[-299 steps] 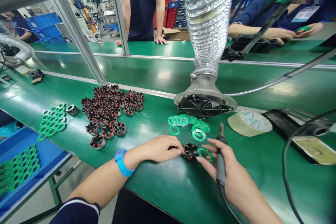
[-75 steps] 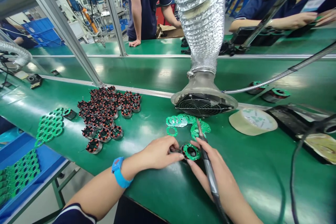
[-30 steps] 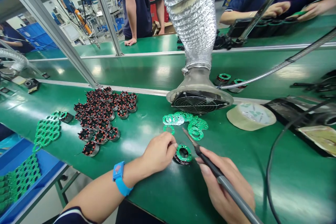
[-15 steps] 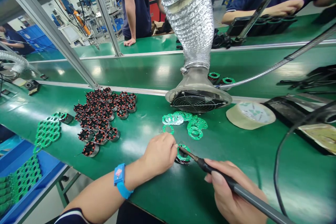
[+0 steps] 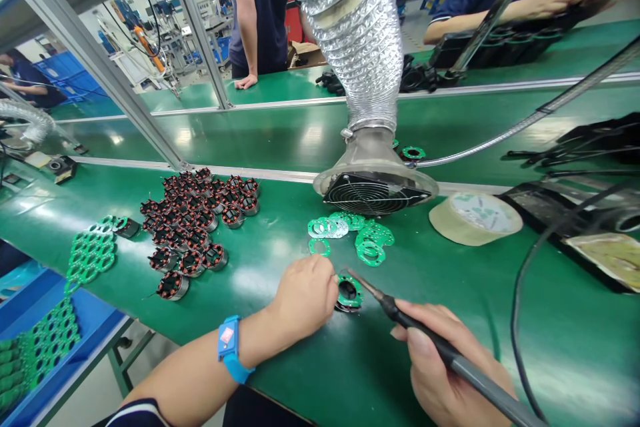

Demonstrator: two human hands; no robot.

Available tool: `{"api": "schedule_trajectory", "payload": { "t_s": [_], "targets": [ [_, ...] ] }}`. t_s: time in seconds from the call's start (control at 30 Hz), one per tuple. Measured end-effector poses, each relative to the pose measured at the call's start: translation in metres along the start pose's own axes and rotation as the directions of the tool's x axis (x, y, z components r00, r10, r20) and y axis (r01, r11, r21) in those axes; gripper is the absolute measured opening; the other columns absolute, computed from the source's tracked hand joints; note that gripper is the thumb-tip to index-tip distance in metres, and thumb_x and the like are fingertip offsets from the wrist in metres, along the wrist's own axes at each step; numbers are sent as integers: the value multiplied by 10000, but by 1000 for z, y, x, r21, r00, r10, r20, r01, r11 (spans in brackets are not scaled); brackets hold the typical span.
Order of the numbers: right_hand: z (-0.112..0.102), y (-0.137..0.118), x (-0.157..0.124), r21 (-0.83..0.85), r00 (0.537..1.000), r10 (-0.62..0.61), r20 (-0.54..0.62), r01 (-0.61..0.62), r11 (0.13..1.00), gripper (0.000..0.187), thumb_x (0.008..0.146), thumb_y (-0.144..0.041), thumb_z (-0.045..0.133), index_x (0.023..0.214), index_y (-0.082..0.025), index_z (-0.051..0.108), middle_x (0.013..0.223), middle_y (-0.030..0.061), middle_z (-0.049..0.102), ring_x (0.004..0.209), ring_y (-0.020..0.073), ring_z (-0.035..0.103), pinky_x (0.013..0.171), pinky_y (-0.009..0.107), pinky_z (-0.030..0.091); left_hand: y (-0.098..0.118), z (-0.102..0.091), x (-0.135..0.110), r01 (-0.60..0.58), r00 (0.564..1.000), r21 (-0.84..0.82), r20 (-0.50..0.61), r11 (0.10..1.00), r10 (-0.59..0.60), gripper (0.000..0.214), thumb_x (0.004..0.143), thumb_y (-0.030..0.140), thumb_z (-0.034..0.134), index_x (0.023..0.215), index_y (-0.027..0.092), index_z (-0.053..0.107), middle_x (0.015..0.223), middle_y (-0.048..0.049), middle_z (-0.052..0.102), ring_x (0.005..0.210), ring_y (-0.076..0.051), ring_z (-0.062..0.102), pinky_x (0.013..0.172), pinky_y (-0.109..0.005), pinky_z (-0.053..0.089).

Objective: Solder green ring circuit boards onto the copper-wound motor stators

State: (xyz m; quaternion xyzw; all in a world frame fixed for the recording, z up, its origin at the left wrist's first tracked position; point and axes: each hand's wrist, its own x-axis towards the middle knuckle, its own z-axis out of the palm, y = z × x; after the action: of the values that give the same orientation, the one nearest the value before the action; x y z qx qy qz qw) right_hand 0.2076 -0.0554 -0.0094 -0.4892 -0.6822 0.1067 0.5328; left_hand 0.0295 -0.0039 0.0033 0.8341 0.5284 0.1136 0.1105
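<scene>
My left hand point(image 5: 305, 297), with a blue wristband, is closed beside a small motor stator topped with a green ring board point(image 5: 349, 292) and steadies it with its fingertips on the green bench point(image 5: 450, 293). What its fingertips pinch is hidden. My right hand point(image 5: 445, 367) grips a soldering iron point(image 5: 425, 340) like a pen. The iron's tip sits at the upper right edge of the ring board.
Loose green ring boards point(image 5: 355, 232) lie just beyond the stator. A cluster of wound stators point(image 5: 197, 223) and a green board panel point(image 5: 90, 252) lie to the left. A fume duct with fan grille point(image 5: 373, 190), a tape roll point(image 5: 475, 217) and a black cable point(image 5: 525, 280) stand nearby. Other people work across the conveyor.
The green ring board went onto the stator. My right hand drew back and swung the iron down until its tip reached the board. My left hand stayed at the stator's left side.
</scene>
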Motion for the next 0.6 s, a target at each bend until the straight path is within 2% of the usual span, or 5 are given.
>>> {"api": "schedule_trajectory", "payload": {
  "t_s": [0.1, 0.3, 0.37, 0.53, 0.6],
  "targets": [
    [5, 1, 2, -12, 999, 50, -20, -50, 999, 254, 895, -245, 528, 1140, -206, 579, 824, 53, 719, 677, 187, 675, 646, 329, 525, 3, -2, 1, 22, 1000, -21, 20, 1000, -21, 104, 865, 170, 386, 793, 194, 457, 775, -64, 583, 709, -203, 558, 667, -322, 459],
    [18, 9, 5, -220, 985, 63, 159, -27, 975, 309, 941, -345, 438, 1223, -238, 506, 1009, 59, 718, 936, 218, 676, 769, 357, 530, 4, -5, 4, 131, 991, -274, 22, 953, -130, 121, 812, 132, 434, 716, 202, 415, 702, -7, 520, 668, -159, 507, 653, -276, 413],
    [21, 13, 5, -269, 975, 33, 220, 27, 963, 343, 930, -419, 442, 1207, -227, 507, 1048, 82, 699, 938, 233, 671, 753, 377, 532, 0, -3, 6, 189, 981, -456, 60, 870, -182, 134, 805, 136, 449, 690, 196, 416, 657, 20, 490, 636, -136, 480, 622, -251, 388],
    [25, 15, 1, -276, 967, 24, 254, 49, 960, 375, 931, -449, 436, 1222, -215, 473, 1020, 84, 699, 908, 230, 680, 736, 376, 538, -13, 4, 13, 368, 930, -796, 306, 480, -204, 92, 781, 102, 435, 725, 173, 450, 617, 53, 446, 581, -94, 458, 571, -206, 390],
    [26, 14, 0, -280, 972, 55, 228, 11, 960, 397, 924, -476, 439, 1224, -217, 467, 1010, 82, 703, 890, 231, 685, 722, 374, 538, -15, 3, 11, 371, 927, -813, 300, 449, -223, 148, 746, 49, 414, 814, 168, 469, 692, 38, 477, 625, -93, 488, 612, -210, 425]
  ]
}}
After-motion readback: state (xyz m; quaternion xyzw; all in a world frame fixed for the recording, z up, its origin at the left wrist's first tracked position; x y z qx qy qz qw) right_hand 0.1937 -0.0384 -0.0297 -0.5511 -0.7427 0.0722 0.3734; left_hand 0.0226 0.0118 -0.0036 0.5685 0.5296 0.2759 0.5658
